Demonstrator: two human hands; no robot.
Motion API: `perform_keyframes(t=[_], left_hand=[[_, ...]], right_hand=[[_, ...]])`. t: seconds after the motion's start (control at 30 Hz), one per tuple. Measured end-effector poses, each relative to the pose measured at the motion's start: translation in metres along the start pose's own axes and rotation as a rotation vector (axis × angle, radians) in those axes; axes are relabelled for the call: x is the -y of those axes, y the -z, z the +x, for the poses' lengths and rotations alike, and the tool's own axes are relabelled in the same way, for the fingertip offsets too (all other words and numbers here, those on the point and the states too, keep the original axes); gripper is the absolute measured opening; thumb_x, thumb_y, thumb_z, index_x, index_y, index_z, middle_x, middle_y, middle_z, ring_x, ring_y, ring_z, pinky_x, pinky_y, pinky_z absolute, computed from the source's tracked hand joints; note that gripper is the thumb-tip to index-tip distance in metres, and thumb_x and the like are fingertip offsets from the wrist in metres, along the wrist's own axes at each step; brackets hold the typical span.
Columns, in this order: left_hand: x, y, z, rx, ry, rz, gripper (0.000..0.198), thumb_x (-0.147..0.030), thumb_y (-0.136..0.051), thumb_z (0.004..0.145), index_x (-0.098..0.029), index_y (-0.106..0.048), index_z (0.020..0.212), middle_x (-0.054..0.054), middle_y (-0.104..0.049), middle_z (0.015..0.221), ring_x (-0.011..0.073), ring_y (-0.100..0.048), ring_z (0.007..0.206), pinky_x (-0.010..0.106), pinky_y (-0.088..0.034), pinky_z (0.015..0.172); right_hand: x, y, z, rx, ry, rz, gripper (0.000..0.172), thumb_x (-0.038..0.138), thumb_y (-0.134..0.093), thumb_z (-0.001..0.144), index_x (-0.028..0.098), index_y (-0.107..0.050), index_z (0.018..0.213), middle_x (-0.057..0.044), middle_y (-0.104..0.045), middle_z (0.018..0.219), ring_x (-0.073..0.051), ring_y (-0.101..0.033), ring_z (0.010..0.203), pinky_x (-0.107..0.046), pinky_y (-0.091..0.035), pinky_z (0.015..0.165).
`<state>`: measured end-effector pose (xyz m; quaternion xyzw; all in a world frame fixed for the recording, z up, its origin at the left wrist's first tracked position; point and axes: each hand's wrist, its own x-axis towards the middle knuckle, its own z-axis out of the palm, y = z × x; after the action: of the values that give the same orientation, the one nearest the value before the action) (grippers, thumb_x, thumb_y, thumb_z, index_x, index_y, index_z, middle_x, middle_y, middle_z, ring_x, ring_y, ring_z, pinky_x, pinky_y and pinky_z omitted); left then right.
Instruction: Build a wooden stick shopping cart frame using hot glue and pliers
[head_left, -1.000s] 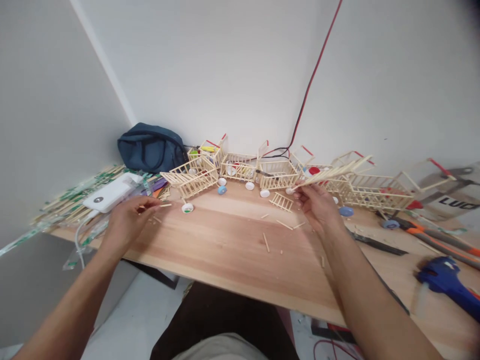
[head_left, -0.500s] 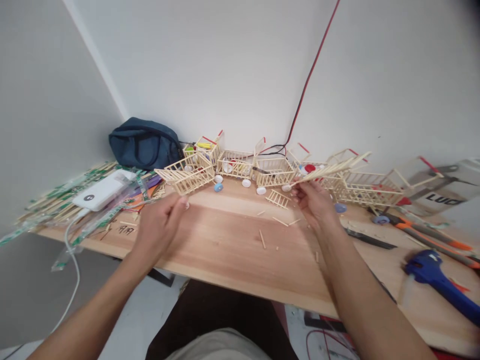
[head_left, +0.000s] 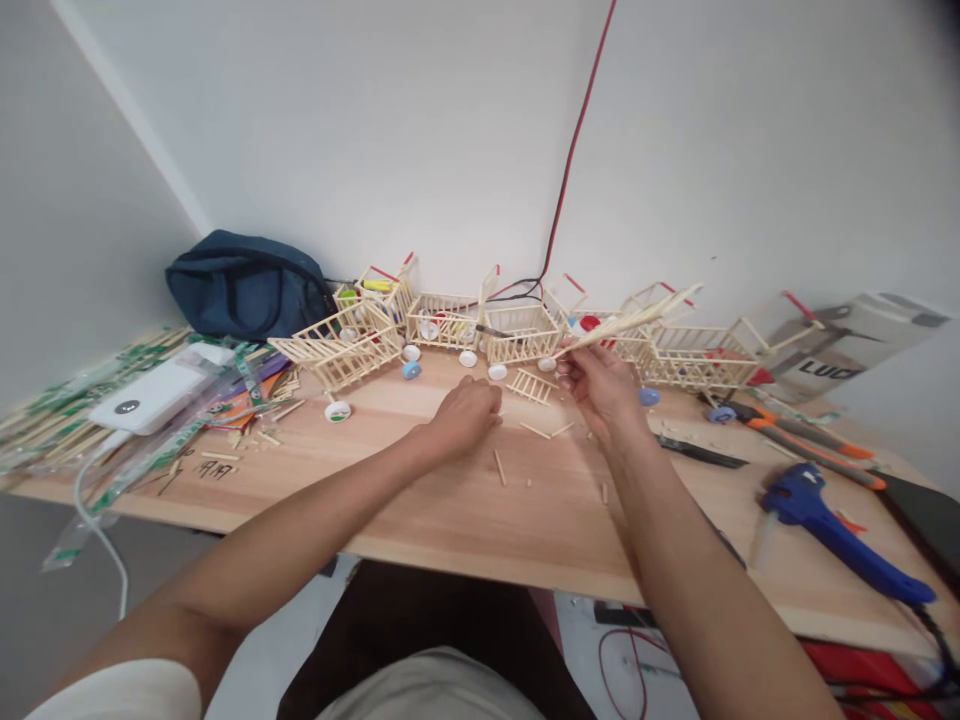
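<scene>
My right hand (head_left: pixel 604 385) is closed around a bundle of thin wooden sticks (head_left: pixel 637 320), which slants up to the right. My left hand (head_left: pixel 466 415) rests low over the table, fingers drawn together; a pale bit shows at the fingertips, too small to name. Between and behind the hands lies a small ladder-like stick panel (head_left: pixel 531 386). Loose cut sticks (head_left: pixel 500 467) are scattered in front. Miniature stick carts (head_left: pixel 521 335) with bottle-cap wheels stand in a row behind, and one tilted cart (head_left: pixel 349 345) is at the left.
A blue glue gun (head_left: pixel 840 535), orange-handled pliers (head_left: pixel 810 445) and a black cutter (head_left: pixel 701 452) lie at the right. On the left are a white power bank (head_left: pixel 161 385), wrapped sticks (head_left: pixel 45 420) and a dark blue pouch (head_left: pixel 251 290). A white cap (head_left: pixel 337 411) lies near the tilted cart.
My left hand has moved right, from beside the tilted cart to the table's middle, and the white cap now lies near that cart. My right hand still holds the stick bundle.
</scene>
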<state>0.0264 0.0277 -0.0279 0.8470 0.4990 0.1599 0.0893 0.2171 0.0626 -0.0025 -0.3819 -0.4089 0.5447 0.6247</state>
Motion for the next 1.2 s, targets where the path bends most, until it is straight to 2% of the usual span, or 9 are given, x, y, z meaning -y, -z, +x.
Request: perform_keyframes(t=[0.1, 0.23, 0.37, 0.47, 0.57, 0.77, 0.9, 1.03, 1.2], left_hand=[[0.002, 0.003, 0.004, 0.012, -0.080, -0.079, 0.015, -0.006, -0.049, 0.077, -0.015, -0.060, 0.074, 0.008, -0.065, 0.082, 0.0208, -0.053, 0.081, 0.033, -0.040, 0.076], [0.012, 0.012, 0.005, 0.002, -0.142, -0.207, 0.015, -0.009, -0.049, 0.079, -0.015, -0.062, 0.078, 0.005, -0.066, 0.080, 0.0180, -0.056, 0.079, 0.029, -0.039, 0.072], [0.016, 0.013, 0.004, -0.031, -0.063, -0.156, 0.013, -0.015, -0.053, 0.082, -0.016, -0.065, 0.088, 0.007, -0.068, 0.090, 0.0207, -0.057, 0.087, 0.032, -0.041, 0.078], [0.009, 0.006, 0.006, 0.015, 0.000, -0.050, 0.005, -0.020, -0.061, 0.078, -0.015, -0.063, 0.080, 0.009, -0.066, 0.085, 0.0241, -0.056, 0.086, 0.034, -0.041, 0.076], [0.002, -0.002, 0.011, 0.044, -0.033, -0.026, 0.007, -0.011, -0.056, 0.077, -0.015, -0.061, 0.075, 0.011, -0.064, 0.082, 0.0252, -0.055, 0.087, 0.035, -0.041, 0.075], [0.011, 0.003, 0.015, 0.091, -0.059, -0.178, 0.013, -0.007, -0.051, 0.075, -0.015, -0.061, 0.073, 0.005, -0.064, 0.077, 0.0183, -0.055, 0.077, 0.029, -0.040, 0.070], [0.016, 0.010, 0.011, 0.047, -0.044, -0.292, 0.010, -0.009, -0.051, 0.078, -0.015, -0.059, 0.077, 0.001, -0.061, 0.073, 0.0137, -0.052, 0.069, 0.024, -0.038, 0.065], [0.021, 0.011, 0.008, -0.023, -0.018, -0.374, 0.008, -0.012, -0.051, 0.078, -0.015, -0.058, 0.076, 0.000, -0.057, 0.070, 0.0134, -0.050, 0.069, 0.024, -0.035, 0.063], [0.037, 0.016, 0.009, -0.006, 0.024, -0.335, 0.008, -0.014, -0.054, 0.074, -0.016, -0.061, 0.076, 0.000, -0.059, 0.070, 0.0139, -0.051, 0.068, 0.025, -0.033, 0.061]], right_hand=[[-0.001, 0.000, 0.001, -0.002, -0.019, 0.005, 0.035, 0.037, -0.087, 0.049, 0.020, -0.069, 0.073, 0.006, -0.059, 0.061, -0.003, -0.051, 0.052, -0.012, -0.036, 0.041], [-0.002, 0.002, 0.002, 0.016, -0.001, -0.014, 0.032, 0.037, -0.085, 0.054, 0.021, -0.067, 0.075, 0.006, -0.058, 0.060, -0.004, -0.051, 0.052, -0.014, -0.036, 0.042], [-0.004, 0.002, 0.002, 0.033, 0.009, -0.048, 0.029, 0.037, -0.082, 0.058, 0.021, -0.066, 0.076, 0.006, -0.059, 0.061, -0.005, -0.051, 0.051, -0.016, -0.036, 0.042], [-0.005, 0.001, 0.001, 0.028, 0.010, -0.045, 0.029, 0.038, -0.082, 0.057, 0.021, -0.067, 0.076, 0.005, -0.061, 0.063, -0.005, -0.050, 0.051, -0.017, -0.035, 0.042], [-0.006, 0.001, 0.001, 0.033, 0.009, -0.048, 0.030, 0.038, -0.082, 0.056, 0.021, -0.067, 0.075, 0.005, -0.062, 0.065, -0.005, -0.050, 0.051, -0.017, -0.035, 0.042], [-0.007, 0.004, 0.004, 0.032, 0.021, -0.077, 0.029, 0.041, -0.081, 0.058, 0.022, -0.065, 0.074, 0.005, -0.060, 0.063, -0.006, -0.049, 0.051, -0.018, -0.034, 0.042], [-0.007, 0.003, 0.004, 0.029, 0.020, -0.063, 0.030, 0.041, -0.082, 0.056, 0.023, -0.066, 0.074, 0.004, -0.062, 0.065, -0.007, -0.050, 0.053, -0.018, -0.034, 0.042], [-0.007, 0.003, 0.004, 0.025, 0.019, -0.069, 0.026, 0.039, -0.081, 0.056, 0.023, -0.066, 0.072, 0.004, -0.062, 0.065, -0.007, -0.049, 0.053, -0.018, -0.034, 0.043], [-0.009, 0.004, 0.005, 0.027, 0.007, -0.083, 0.026, 0.038, -0.080, 0.059, 0.023, -0.066, 0.075, 0.004, -0.062, 0.066, -0.006, -0.049, 0.052, -0.018, -0.034, 0.042]])
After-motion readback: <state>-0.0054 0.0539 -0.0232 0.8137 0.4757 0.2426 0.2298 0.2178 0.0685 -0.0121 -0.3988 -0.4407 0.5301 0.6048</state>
